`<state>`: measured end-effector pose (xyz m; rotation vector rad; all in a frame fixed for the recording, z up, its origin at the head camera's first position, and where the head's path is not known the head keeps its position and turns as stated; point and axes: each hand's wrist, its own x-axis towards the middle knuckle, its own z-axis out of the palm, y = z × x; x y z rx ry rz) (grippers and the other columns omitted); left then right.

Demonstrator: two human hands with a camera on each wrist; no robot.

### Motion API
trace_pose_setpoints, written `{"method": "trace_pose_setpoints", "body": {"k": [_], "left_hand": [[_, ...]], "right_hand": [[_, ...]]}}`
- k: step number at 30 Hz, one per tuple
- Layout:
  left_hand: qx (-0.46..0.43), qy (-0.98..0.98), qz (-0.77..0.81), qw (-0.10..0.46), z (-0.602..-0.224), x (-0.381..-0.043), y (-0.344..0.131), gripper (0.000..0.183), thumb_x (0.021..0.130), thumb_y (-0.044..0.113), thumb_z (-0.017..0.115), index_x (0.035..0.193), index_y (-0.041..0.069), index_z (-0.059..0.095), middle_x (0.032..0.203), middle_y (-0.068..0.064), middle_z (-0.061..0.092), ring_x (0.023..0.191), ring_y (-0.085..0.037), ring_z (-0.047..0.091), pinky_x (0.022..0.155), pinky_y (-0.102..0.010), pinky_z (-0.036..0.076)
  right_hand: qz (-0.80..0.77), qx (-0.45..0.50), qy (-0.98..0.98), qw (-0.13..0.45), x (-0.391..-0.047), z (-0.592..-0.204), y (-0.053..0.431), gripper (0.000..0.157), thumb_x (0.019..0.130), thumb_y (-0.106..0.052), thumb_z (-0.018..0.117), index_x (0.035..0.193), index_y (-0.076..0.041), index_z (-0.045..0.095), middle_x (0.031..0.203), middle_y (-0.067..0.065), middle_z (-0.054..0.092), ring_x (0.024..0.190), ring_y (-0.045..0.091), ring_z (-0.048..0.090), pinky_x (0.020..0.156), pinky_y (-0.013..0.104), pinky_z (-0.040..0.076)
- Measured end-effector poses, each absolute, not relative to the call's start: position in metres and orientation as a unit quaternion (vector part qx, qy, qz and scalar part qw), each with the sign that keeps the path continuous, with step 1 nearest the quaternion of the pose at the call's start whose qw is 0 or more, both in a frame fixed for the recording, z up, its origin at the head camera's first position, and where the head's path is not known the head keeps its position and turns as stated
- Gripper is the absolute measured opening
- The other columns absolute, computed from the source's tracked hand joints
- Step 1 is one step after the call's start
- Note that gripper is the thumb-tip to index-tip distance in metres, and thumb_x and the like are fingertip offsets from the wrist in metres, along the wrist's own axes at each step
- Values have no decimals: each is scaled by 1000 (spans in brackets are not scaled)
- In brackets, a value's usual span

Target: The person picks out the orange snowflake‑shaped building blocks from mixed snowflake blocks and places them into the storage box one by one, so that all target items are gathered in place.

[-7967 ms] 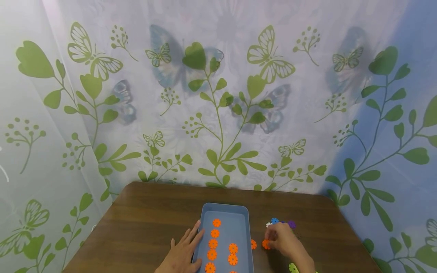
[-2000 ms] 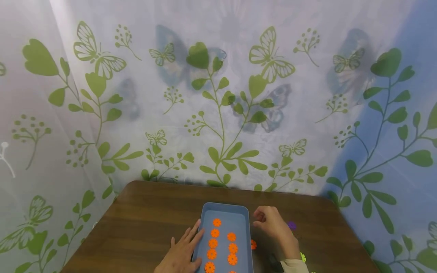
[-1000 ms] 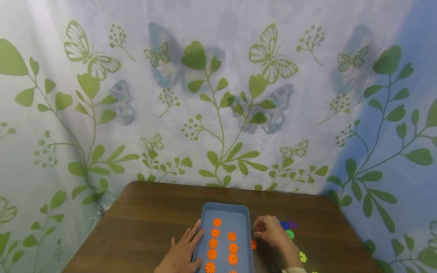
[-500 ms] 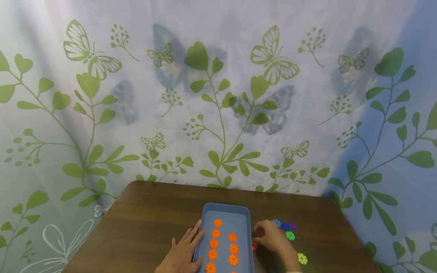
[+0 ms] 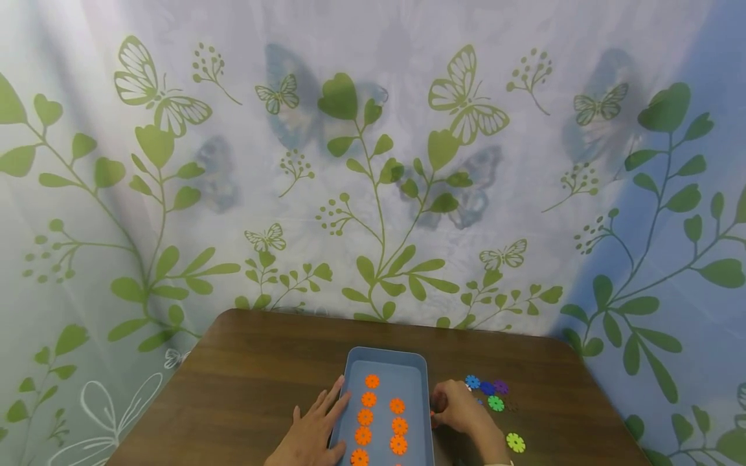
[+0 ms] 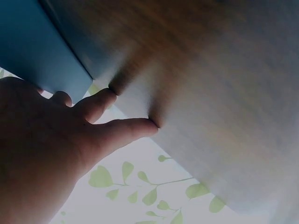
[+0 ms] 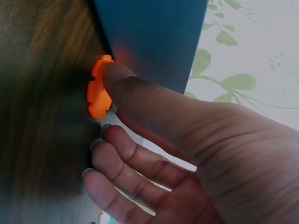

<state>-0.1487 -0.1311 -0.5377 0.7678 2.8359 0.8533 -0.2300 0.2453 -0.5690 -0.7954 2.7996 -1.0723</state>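
A blue-grey tray (image 5: 402,375) lies on the table, with several orange snowflake-shaped plastic discs (image 5: 365,417) set in two columns inside it. My left hand (image 5: 309,427) rests along the tray's left side, fingers spread; the left wrist view shows fingertips on the wood. Outside the right wall, my right hand (image 5: 463,409) pinches another orange snowflake disc (image 7: 97,91) between thumb and index finger, close to the tabletop. The thumb covers part of this disc, while the other fingers curl loosely beside it.
Right of my right hand lie a light blue disc (image 5: 473,381), a dark blue disc (image 5: 487,388), a purple disc (image 5: 500,387) and a green disc (image 5: 496,404). A yellow-green disc (image 5: 515,443) sits nearer me. A patterned curtain (image 5: 384,194) hangs behind the wooden table (image 5: 280,349).
An orange disc has been added at the top of the tray's right column since the oldest frame. My right hand has lowered from beside the tray onto the orange disc. My left hand stays put.
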Motion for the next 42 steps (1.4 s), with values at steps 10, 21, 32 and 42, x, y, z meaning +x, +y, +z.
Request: {"method": "trace_pose_setpoints", "body": {"k": [10,21,32,42], "left_hand": [[246,928,278,43,-535,-147,-130,81,97,33,72,166,6,41,179,-16,22,148,-60,40,89,-98,27],[257,925,278,24,-544,-152,-133,80,98,36,71,166,8,41,180,-11,21,146,-62,43,85,-99,28],[251,925,281,38,-539,-152,-132,82,97,35,71,167,7,40,179,-15,21,147,-61,41,87,-99,27],[249,927,278,46,-533,-151,-132,81,97,35,71,167,7,40,179,-16,21,148,-61,41,88,-98,28]], "right_hand": [[-359,-217,907,42,-210,-535,229,24,75,-1,93,78,-7,70,67,-4,66,59,6,55,54,27,48],[-361,-220,905,49,-207,-533,228,25,73,2,92,77,-5,69,67,-3,67,59,4,55,54,27,48],[-369,-222,901,52,-208,-534,229,28,68,6,94,76,-4,69,66,-4,66,58,3,55,54,26,48],[-365,-209,905,64,-209,-532,229,31,68,6,95,78,-4,68,69,-2,67,61,9,58,56,28,50]]}}
